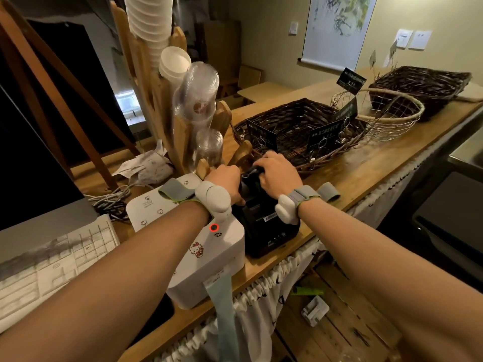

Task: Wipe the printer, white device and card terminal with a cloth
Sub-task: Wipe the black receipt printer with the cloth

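The black printer (266,231) stands on the wooden counter (366,176), right beside the white device (209,257), which has cartoon stickers and a red-lit button. My left hand (224,178) curls round the printer's upper left side. At the printer's top back, my right hand (279,173) grips a dark bundle that looks like a cloth (251,175). I cannot pick out a card terminal.
A dark wicker basket (339,150) with clipped signs sits just behind my hands, and a wire basket (392,121) lies further right. A wooden rack of cups (198,100) rises at the left. Keyboard (52,265), cables (112,199) and a hanging paper strip (222,304) are nearby.
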The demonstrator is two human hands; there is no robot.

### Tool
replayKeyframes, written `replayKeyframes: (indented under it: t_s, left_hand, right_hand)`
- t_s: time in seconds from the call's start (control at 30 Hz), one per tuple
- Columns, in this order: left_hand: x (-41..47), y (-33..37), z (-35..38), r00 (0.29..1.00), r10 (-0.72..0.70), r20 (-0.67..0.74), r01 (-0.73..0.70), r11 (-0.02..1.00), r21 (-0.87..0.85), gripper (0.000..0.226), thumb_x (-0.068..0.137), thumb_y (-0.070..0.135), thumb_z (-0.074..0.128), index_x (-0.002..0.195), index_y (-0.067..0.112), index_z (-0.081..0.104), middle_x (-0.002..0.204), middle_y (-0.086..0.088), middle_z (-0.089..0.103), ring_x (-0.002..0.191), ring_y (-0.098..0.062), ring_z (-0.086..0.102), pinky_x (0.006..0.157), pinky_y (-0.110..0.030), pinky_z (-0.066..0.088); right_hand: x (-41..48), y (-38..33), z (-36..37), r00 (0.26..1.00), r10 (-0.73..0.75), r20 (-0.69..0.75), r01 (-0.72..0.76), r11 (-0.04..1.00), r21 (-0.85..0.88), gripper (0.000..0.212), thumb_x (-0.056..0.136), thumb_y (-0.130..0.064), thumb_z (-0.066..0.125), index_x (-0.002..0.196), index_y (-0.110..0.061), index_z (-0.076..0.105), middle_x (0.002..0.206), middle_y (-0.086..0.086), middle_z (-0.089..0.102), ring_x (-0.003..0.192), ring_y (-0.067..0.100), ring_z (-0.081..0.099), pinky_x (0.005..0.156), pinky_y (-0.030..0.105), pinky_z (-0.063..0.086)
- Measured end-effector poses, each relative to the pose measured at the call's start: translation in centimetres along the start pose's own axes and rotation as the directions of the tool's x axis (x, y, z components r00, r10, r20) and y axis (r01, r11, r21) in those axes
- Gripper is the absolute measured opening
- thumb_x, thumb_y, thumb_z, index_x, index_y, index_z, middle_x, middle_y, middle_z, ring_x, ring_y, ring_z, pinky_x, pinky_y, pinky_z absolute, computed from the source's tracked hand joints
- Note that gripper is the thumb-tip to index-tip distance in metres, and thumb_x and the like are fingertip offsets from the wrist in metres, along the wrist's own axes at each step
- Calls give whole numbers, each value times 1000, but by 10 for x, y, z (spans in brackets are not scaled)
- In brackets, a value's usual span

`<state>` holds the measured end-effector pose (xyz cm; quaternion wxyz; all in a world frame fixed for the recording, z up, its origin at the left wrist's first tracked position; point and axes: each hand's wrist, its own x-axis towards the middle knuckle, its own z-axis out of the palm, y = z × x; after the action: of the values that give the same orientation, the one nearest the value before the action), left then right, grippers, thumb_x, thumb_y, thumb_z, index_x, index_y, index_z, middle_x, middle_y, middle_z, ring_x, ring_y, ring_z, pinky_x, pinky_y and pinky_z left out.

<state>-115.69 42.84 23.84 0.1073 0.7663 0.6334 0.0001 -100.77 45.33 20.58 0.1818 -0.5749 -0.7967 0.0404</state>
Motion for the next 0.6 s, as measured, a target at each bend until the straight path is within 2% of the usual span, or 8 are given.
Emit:
replayKeyframes:
  t_s: [0.1, 0.2, 0.3, 0.4, 0.53, 0.6]
  left_hand:
    - [0, -1, -1, 1000, 2, -4, -2, 1000, -17, 49, 71, 31, 82, 109, 7, 62, 100, -9, 68, 88, -26, 66, 76, -38, 58]
    - [-1, -3, 4, 999, 0, -40, -3, 996, -86, 68, 67, 28, 84, 121, 13, 46, 110, -9, 63, 100, -28, 62, 83, -40, 54]
    - [-2, -2, 5, 999, -13, -44, 7, 989, -145, 73, 66, 25, 86, 120, 16, 38, 110, -9, 63, 97, -28, 62, 81, -40, 54]
    - [-5, -3, 6, 998, -20, -58, 10, 986, -167, 70, 65, 24, 86, 115, 16, 38, 108, -9, 63, 95, -27, 62, 81, -39, 54]
    - [-8, -2, 6, 997, -27, -76, 14, 985, -169, 72, 65, 24, 87, 115, 14, 37, 109, -12, 64, 96, -30, 63, 82, -43, 55]
    - [-8, 0, 4, 997, -44, -68, 32, 985, -170, 73, 64, 24, 87, 116, 14, 36, 110, -12, 63, 97, -30, 63, 83, -44, 55]
  right_hand:
    - [-14, 19, -1, 999, 17, 43, -17, 1000, -3, 30, 88, -14, 50, 115, -16, 62, 110, 8, 55, 102, 30, 55, 83, 41, 48]
    - [-15, 10, 5, 1000, 22, -2, -22, 1000, 16, 30, 86, -11, 50, 114, -15, 61, 110, 8, 56, 100, 31, 57, 79, 40, 48]
    - [-6, 3, 7, 995, 95, 5, -95, 993, 69, 38, 86, -9, 50, 122, -16, 58, 118, 8, 60, 107, 31, 57, 83, 40, 49]
    - [-15, 14, 7, 990, 140, -11, -137, 979, 153, 32, 86, -11, 49, 115, -17, 60, 105, 9, 67, 97, 31, 63, 83, 41, 53]
    - [-12, -4, 9, 1000, -1, 27, -4, 984, 181, 34, 86, -11, 49, 117, -20, 59, 113, 5, 66, 102, 27, 62, 89, 43, 51]
    - [-5, -2, 6, 997, 75, 32, -79, 982, 171, 36, 87, -11, 46, 121, -19, 57, 114, 9, 65, 103, 30, 61, 90, 43, 51]
